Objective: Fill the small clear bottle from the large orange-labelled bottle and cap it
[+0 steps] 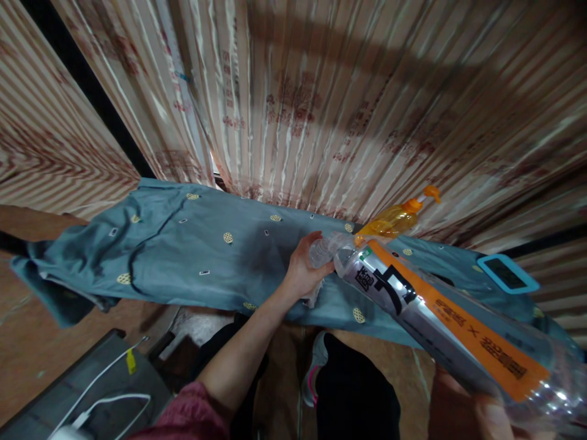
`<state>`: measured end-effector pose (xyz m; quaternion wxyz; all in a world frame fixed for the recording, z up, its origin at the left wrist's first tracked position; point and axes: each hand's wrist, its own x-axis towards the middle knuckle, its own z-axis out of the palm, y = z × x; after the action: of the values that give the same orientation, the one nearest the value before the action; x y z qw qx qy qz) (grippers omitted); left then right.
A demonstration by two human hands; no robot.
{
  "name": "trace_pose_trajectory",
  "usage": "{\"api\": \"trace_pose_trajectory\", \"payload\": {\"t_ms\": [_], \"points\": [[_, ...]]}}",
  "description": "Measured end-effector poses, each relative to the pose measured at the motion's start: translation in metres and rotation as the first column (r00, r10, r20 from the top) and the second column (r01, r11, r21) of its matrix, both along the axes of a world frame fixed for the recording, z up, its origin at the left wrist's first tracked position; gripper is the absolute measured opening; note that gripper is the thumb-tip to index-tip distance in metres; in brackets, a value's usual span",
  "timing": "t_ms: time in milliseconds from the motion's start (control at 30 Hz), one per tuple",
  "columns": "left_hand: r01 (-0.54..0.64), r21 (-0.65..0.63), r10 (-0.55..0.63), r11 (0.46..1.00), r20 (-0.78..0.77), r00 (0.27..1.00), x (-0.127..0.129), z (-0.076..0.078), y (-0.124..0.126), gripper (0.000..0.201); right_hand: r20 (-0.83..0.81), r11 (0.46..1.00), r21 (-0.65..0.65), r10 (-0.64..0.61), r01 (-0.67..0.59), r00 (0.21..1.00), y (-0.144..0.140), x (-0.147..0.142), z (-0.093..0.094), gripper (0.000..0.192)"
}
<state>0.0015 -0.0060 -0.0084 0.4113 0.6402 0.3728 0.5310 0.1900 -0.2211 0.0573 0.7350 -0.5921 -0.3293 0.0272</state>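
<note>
A large clear plastic bottle [435, 318] with a silver and orange label lies slantwise across the right side of the head view, its mouth pointing left. My left hand [303, 269] is closed around its neck end, thumb and fingers on either side of the mouth. Below that hand a bit of greyish cloth [313, 296] shows; whether my fingers hold it too is unclear. My right hand [486, 409] grips the bottle's lower body from beneath, its fingers partly hidden. Just behind the bottle stands an orange pump bottle [389, 220], partly covered by it.
A blue-green patterned cloth [183, 244] covers a long narrow surface. On its right end sits a blue-framed digital display [508, 274]. Pleated curtains [293, 104] hang behind. At lower left, a dark box [114, 379] carries a white cable [114, 397].
</note>
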Motion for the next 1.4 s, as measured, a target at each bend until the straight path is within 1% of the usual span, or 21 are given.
{"api": "trace_pose_trajectory", "payload": {"t_ms": [33,67,133,233,300,400,467,567,667,833,933,1033,1100,1167,1300,1400], "points": [[-0.001,-0.003,0.001,1.000,-0.001,1.000,0.000,0.000,0.000,0.077,-0.019,0.999,0.031,-0.027,0.028,0.999,0.002,-0.007,0.004,0.086],[-0.003,-0.005,0.003,1.000,-0.002,1.000,0.000,0.000,0.000,0.077,-0.043,0.999,0.045,-0.016,0.018,0.999,0.005,-0.013,0.008,0.088],[-0.006,-0.007,0.006,1.000,-0.004,1.000,0.000,0.000,0.000,0.077,-0.020,0.999,0.052,-0.005,0.006,1.000,0.009,-0.021,0.014,0.090],[-0.007,-0.012,0.007,1.000,-0.008,1.000,0.000,0.000,0.000,0.076,-0.001,0.996,0.084,0.010,-0.010,1.000,0.014,-0.024,0.018,0.092],[-0.008,-0.017,0.008,1.000,-0.008,1.000,0.000,0.000,0.000,0.076,-0.002,0.992,0.119,0.049,-0.049,0.999,0.016,-0.023,0.020,0.093],[-0.014,-0.009,0.014,1.000,-0.004,1.000,0.001,-0.001,0.001,0.075,0.056,0.979,0.151,0.127,-0.134,0.990,0.019,-0.022,0.021,0.090],[-0.018,0.002,0.018,1.000,0.001,1.000,0.001,-0.002,0.001,0.072,0.076,0.972,0.173,0.150,-0.161,0.986,0.021,-0.024,0.023,0.087],[-0.016,0.007,0.016,1.000,0.004,1.000,0.001,-0.003,0.001,0.069,0.054,0.971,0.188,0.143,-0.151,0.988,0.023,-0.027,0.026,0.083],[-0.014,0.011,0.014,1.000,0.004,1.000,0.001,-0.003,0.000,0.070,0.039,0.977,0.178,0.112,-0.117,0.993,0.023,-0.028,0.027,0.082],[-0.006,0.017,0.007,1.000,-0.020,1.000,0.000,-0.001,0.000,0.072,0.058,0.972,0.189,0.133,-0.142,0.989,0.021,-0.025,0.024,0.084],[-0.008,0.017,0.008,1.000,-0.017,1.000,0.000,0.000,0.000,0.071,0.028,0.982,0.161,0.097,-0.100,0.995,0.017,-0.022,0.021,0.084],[-0.011,0.007,0.011,1.000,0.002,1.000,0.001,-0.001,0.000,0.073,-0.024,0.992,0.114,0.048,-0.045,0.999,0.013,-0.019,0.017,0.094],[-0.011,-0.001,0.011,1.000,0.007,1.000,0.001,-0.002,0.000,0.074,-0.016,0.994,0.095,0.058,-0.056,0.998,0.011,-0.017,0.015,0.100],[-0.009,-0.007,0.010,1.000,0.005,1.000,0.001,-0.001,0.000,0.074,-0.003,0.992,0.109,0.061,-0.060,0.998,0.011,-0.016,0.013,0.099],[-0.002,-0.007,0.002,1.000,0.003,1.000,0.000,0.000,0.000,0.073,-0.054,0.991,0.133,0.041,-0.033,0.998,0.009,-0.014,0.008,0.096],[-0.001,-0.013,0.001,1.000,0.009,1.000,0.000,0.001,-0.001,0.073,-0.003,0.993,0.107,0.042,-0.042,0.999,0.007,-0.009,0.005,0.098]]}}
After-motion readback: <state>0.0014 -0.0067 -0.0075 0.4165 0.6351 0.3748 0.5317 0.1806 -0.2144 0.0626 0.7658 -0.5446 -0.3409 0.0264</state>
